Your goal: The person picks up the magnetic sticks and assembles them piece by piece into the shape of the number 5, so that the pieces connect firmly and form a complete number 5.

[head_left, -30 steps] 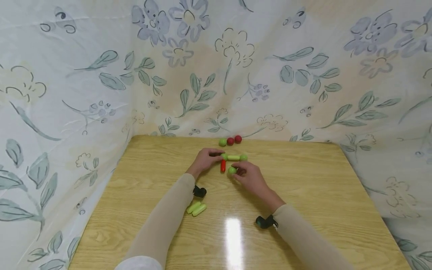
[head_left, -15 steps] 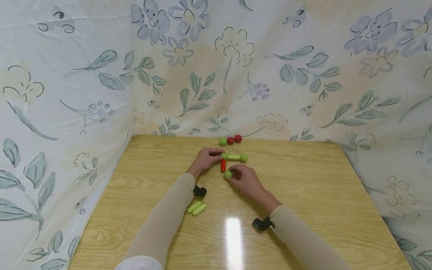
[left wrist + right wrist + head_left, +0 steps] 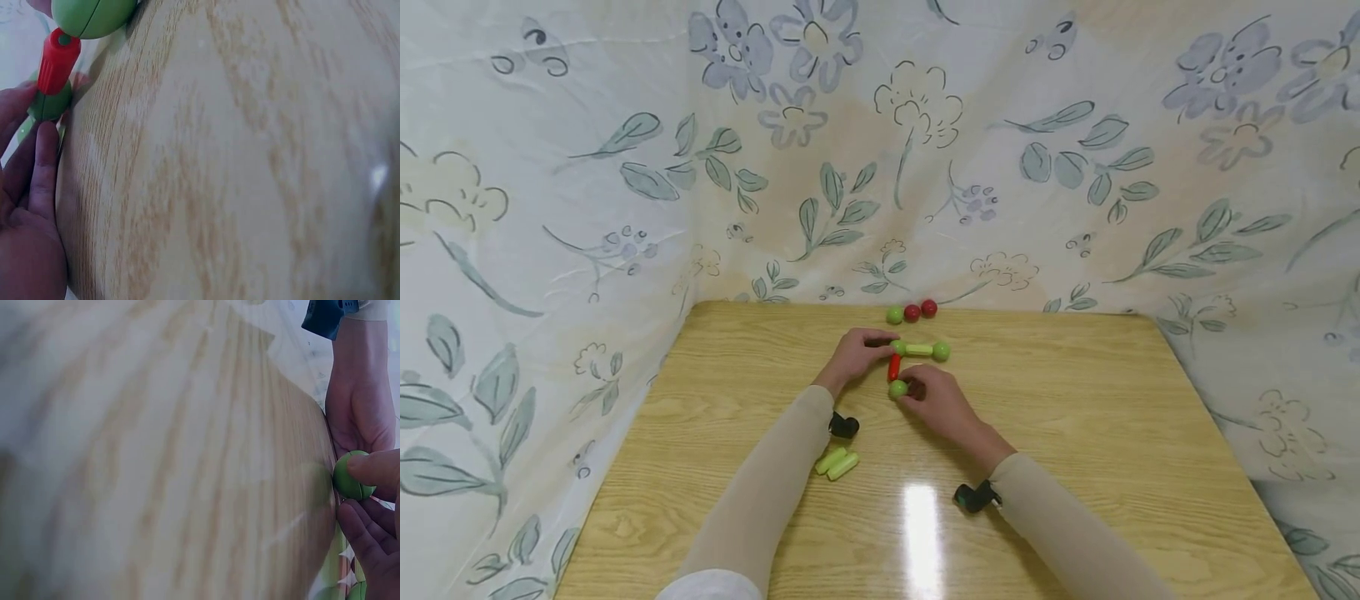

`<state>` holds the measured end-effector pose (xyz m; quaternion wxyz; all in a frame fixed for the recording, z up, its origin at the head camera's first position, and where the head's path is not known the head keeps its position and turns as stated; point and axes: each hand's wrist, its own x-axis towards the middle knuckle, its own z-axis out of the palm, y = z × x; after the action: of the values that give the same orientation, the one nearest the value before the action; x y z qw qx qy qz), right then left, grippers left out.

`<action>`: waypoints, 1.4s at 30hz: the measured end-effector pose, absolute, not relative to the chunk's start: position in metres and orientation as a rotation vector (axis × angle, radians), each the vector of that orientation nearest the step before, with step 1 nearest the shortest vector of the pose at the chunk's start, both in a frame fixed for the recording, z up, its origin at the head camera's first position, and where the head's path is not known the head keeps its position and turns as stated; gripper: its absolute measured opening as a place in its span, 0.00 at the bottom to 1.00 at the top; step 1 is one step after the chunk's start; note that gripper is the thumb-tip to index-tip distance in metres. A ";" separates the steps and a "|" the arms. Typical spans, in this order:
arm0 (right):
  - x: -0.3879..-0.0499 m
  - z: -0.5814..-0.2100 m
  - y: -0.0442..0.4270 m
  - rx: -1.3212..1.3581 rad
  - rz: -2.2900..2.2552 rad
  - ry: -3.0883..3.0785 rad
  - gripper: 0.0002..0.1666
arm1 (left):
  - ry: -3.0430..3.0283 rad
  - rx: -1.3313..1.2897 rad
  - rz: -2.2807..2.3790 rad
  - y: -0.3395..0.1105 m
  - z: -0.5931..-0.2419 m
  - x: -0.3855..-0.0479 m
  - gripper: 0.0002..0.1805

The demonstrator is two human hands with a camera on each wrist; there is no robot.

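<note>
A wooden table (image 3: 1075, 417) lay beneath both hands, which were apart: the left hand (image 3: 856, 353) pinched a green corner ball (image 3: 898, 348), the right hand (image 3: 945, 403) a green near ball (image 3: 897, 389) closer to the person. Beyond sat a row of three balls (image 3: 912, 313). A pale stick (image 3: 918, 350) ran rightward between the corner ball and an end ball (image 3: 941, 351); two loose sticks (image 3: 842, 466) lay beside the left forearm (image 3: 760, 500). A red stick (image 3: 894, 367) lay between the held balls.

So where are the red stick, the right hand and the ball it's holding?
Red stick (image 3: 894, 367): head view, middle of its length.
Right hand (image 3: 939, 402): head view, back of hand.
Green ball (image 3: 347, 484): right wrist view, its uncovered surface.
</note>
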<state>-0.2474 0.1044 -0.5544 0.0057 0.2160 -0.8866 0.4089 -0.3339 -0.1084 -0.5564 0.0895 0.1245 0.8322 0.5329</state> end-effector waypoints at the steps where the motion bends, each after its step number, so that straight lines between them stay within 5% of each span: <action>1: -0.247 -0.555 0.104 0.680 1.271 -2.772 0.17 | 2.476 0.369 1.585 -0.108 -0.556 -0.334 0.16; 42: -0.245 -0.557 0.095 0.837 1.066 -2.698 0.18 | 2.518 0.379 1.542 -0.107 -0.560 -0.338 0.15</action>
<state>-0.2454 0.0949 -0.5568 0.0611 0.2768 -0.8919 0.3524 -0.3382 -0.1072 -0.5604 0.0822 0.1270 0.8430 0.5162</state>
